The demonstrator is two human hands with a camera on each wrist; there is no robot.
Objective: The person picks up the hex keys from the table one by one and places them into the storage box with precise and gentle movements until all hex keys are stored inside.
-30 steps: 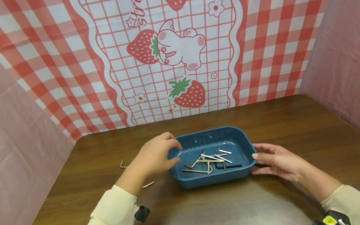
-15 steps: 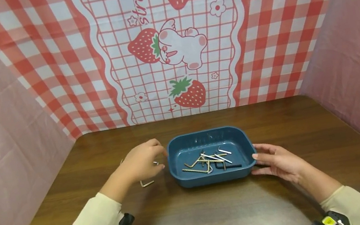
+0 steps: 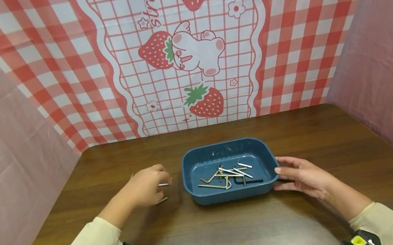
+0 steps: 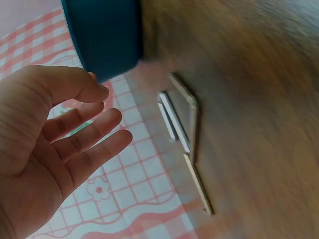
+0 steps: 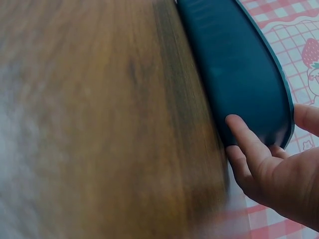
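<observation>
My left hand [image 3: 147,187] hovers over loose hex keys on the table, left of the blue tray [image 3: 233,195]. In the left wrist view the left hand [image 4: 65,134] holds nothing, its fingers apart and slightly bent. Beside it lie a silver hex key [image 4: 175,122] and a brass-coloured hex key [image 4: 194,119], with another brass-coloured one [image 4: 199,185] below. My right hand [image 3: 306,175] holds the tray's right end, a fingertip over the rim and others against the outer wall. Inside the tray lie several hex keys, brass-coloured, silver and one black hex key [image 3: 252,181].
The brown wooden table [image 3: 217,241] extends in front of the tray and to both sides. A red-and-white checked cloth [image 3: 291,35] with strawberry prints hangs behind it. Pink cloths [image 3: 387,62] flank the table.
My left hand has moved left from over the tray's left rim, then lower towards the loose hex keys. The right hand and the tray have stayed in place.
</observation>
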